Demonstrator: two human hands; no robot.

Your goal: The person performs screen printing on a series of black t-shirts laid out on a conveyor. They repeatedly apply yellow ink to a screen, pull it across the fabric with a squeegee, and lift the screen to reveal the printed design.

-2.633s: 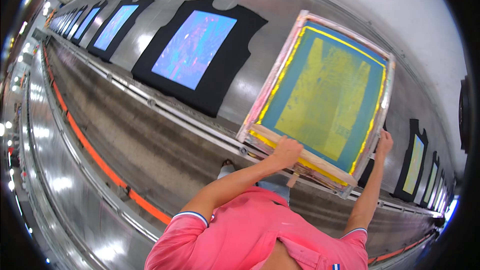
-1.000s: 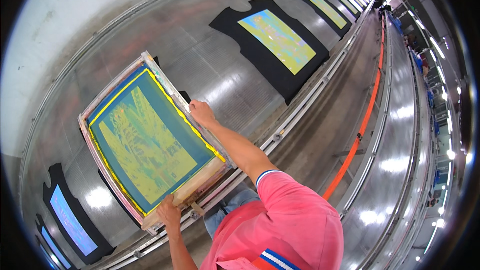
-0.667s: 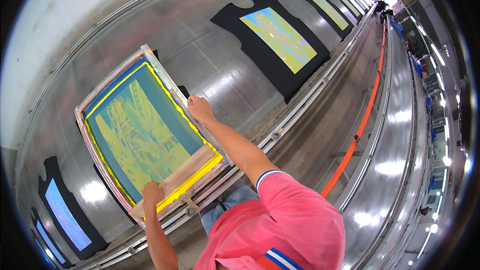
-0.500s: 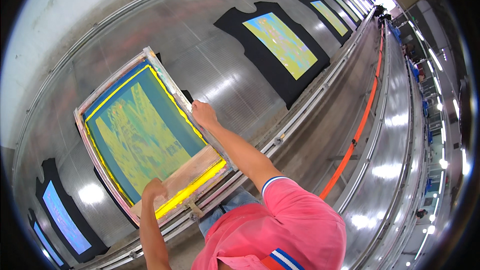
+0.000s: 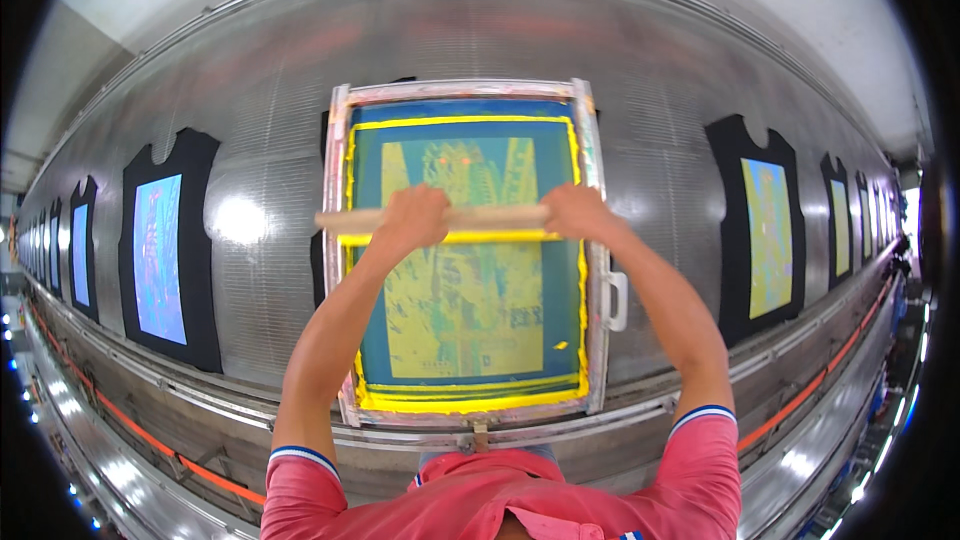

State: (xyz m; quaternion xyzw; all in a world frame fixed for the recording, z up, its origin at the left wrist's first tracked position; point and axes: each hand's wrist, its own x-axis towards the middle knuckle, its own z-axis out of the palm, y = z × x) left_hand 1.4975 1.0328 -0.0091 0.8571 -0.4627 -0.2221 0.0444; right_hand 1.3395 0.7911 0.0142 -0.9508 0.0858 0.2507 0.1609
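A screen-printing frame (image 5: 597,360) lies on the long metal table in front of me, its blue-green mesh (image 5: 365,340) bordered by yellow ink. Across the mesh, a little beyond its middle, stands a wooden squeegee (image 5: 498,219) with a line of yellow ink along its near side. My left hand (image 5: 415,215) is closed over the squeegee left of centre. My right hand (image 5: 578,212) grips it near the right end, close to the frame's side. Thicker yellow ink (image 5: 470,404) lies along the mesh's near edge. Black cloth edges (image 5: 318,275) peek out from under the frame.
Black shirt pieces with printed panels lie in a row on the metal table (image 5: 265,290): a bluish one (image 5: 200,290) to the left, a yellowish one (image 5: 735,270) to the right, several beyond. A white handle (image 5: 615,301) juts from the frame's right side. A rail runs along the near edge.
My right hand has left the frame's right side and taken hold of the squeegee. The squeegee has moved from the near end to past mid-mesh. My view has turned to face the frame squarely.
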